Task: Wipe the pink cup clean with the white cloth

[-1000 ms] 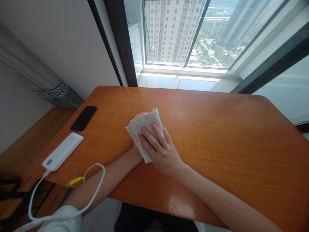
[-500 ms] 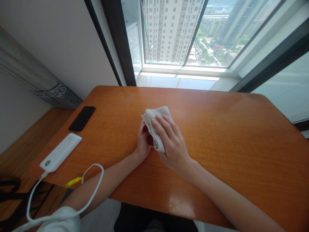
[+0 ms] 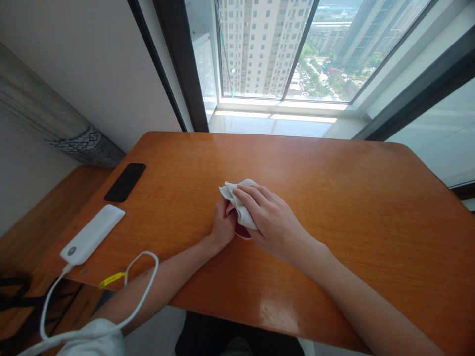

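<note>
On the orange wooden table (image 3: 334,198) my right hand (image 3: 272,222) presses a crumpled white cloth (image 3: 237,202) over a small pink-red object (image 3: 242,231) of which only a sliver shows. Its fingers curl over the cloth. My left hand (image 3: 221,226) sits right beside it on the left, fingers closed around the same hidden object under the cloth. Both forearms rest across the table's near edge.
A black phone (image 3: 125,182) and a white power bank (image 3: 92,241) lie at the table's left end. A white cable (image 3: 138,291) with a yellow tag hangs off the near edge. A lower wooden shelf (image 3: 40,217) sits to the left; windows stand behind the table.
The cloth was spread over the object a second ago. My right hand has since bunched it smaller and drawn it toward me, and both hands have shifted slightly right.
</note>
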Demonstrator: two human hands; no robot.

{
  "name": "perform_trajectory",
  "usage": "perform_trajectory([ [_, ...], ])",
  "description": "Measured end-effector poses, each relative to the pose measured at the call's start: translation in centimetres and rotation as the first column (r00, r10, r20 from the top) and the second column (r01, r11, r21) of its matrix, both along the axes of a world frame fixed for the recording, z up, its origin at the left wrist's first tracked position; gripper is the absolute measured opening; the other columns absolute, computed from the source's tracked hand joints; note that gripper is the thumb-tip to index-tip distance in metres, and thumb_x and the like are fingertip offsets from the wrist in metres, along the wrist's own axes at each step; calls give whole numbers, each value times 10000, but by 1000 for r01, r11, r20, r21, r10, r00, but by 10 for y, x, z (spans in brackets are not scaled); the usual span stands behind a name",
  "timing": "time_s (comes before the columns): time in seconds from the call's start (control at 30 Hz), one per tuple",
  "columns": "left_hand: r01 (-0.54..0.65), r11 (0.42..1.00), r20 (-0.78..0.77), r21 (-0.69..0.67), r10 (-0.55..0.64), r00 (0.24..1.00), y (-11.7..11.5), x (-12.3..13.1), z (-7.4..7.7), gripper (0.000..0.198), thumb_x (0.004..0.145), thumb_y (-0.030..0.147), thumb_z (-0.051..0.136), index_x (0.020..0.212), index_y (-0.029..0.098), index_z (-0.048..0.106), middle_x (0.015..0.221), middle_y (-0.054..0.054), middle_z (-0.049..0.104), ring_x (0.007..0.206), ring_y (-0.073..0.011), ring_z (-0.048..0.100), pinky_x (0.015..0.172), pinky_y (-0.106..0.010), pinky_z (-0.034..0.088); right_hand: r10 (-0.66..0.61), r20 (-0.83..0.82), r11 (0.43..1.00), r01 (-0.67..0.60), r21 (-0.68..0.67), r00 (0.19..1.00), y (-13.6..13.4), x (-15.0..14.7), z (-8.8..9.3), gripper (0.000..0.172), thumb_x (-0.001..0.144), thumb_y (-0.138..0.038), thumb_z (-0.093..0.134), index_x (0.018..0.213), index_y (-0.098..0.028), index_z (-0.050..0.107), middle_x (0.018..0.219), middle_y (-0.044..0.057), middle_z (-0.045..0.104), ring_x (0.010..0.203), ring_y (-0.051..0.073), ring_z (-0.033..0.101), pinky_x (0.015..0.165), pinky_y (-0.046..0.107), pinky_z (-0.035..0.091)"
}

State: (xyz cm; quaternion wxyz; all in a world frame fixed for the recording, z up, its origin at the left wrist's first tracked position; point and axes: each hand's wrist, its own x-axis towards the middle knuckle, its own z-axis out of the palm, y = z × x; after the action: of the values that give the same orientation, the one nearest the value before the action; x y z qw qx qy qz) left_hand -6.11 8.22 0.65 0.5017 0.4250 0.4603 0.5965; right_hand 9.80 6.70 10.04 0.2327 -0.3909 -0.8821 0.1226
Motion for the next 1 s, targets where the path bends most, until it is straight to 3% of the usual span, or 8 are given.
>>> perform_trajectory([
  [0.23, 102, 994, -118, 38, -97, 988, -6, -3, 2, 103, 793, 230, 736, 728, 205, 660, 712, -3, 645, 705, -180, 520, 643, -294, 441, -15, 179, 1000, 16, -3, 984, -9, -2, 5, 715, 903, -160, 704, 1575, -173, 460, 1560, 203, 614, 1435, 383, 572, 1123, 591, 599],
  [0.4, 169, 984, -172, 62, -156, 973, -7, -4, -2, 146, 816, 284, 749, 738, 189, 670, 711, -4, 660, 687, -169, 512, 630, -284, 427, -40, 274, 999, 36, 20, 961, -14, -5, 8, 753, 880, -117, 721, 1584, -125, 453, 1567, 255, 606, 1421, 412, 579, 1087, 600, 615],
  [0.5, 155, 986, -127, 64, -146, 981, -6, -4, 0, 153, 827, 307, 774, 893, 182, 717, 862, -24, 736, 802, -192, 626, 752, -294, 519, -67, 257, 997, 57, 45, 964, -11, -2, 6, 704, 893, -30, 635, 1566, -166, 484, 1592, 224, 604, 1398, 384, 606, 1113, 583, 606],
  [0.57, 152, 983, -33, 100, -149, 988, -7, -3, 6, 298, 867, 355, 783, 1104, 193, 706, 1068, -55, 767, 997, -224, 699, 919, -319, 562, -85, 184, 996, 78, 43, 979, -6, 2, 3, 686, 904, 5, 571, 1559, -188, 501, 1617, 199, 592, 1397, 367, 613, 1135, 585, 591],
  [0.7, 203, 969, 84, 141, -216, 973, -9, -2, 17, 680, 913, 463, 819, 1474, 243, 505, 1394, -123, 695, 1273, -266, 697, 1113, -384, 543, -141, -197, 989, 131, -63, 970, 9, 9, -8, 674, 898, 13, 482, 1527, -220, 555, 1556, 152, 644, 1416, 308, 623, 1176, 540, 556],
  [0.77, 200, 968, 74, 152, -212, 974, -9, -2, 15, 816, 899, 489, 851, 1550, 258, 416, 1434, -141, 665, 1318, -285, 687, 1141, -410, 538, -228, -411, 972, 182, -148, 883, 15, 8, -14, 574, 941, -46, 479, 1462, -237, 625, 1475, 125, 700, 1356, 280, 668, 1164, 508, 551],
  [0.87, 189, 957, 33, 218, -201, 979, -7, 0, 6, 858, 912, 485, 857, 1579, 311, 346, 1421, -118, 641, 1300, -276, 684, 1117, -424, 562, -440, -626, 896, 269, -353, 643, 20, 2, -23, 366, 1047, -264, 550, 1374, -255, 714, 1397, 101, 759, 1269, 286, 710, 1123, 495, 554],
  [1.0, 269, 930, -3, 252, -277, 961, -4, 4, -4, 833, 947, 452, 836, 1595, 403, 314, 1511, -112, 554, 1304, -288, 672, 929, -386, 638, -630, -725, 774, 149, -615, 277, 23, -8, -32, 407, 1009, -474, 691, 1372, -297, 737, 1380, 63, 778, 1164, 274, 726, 991, 441, 592],
])
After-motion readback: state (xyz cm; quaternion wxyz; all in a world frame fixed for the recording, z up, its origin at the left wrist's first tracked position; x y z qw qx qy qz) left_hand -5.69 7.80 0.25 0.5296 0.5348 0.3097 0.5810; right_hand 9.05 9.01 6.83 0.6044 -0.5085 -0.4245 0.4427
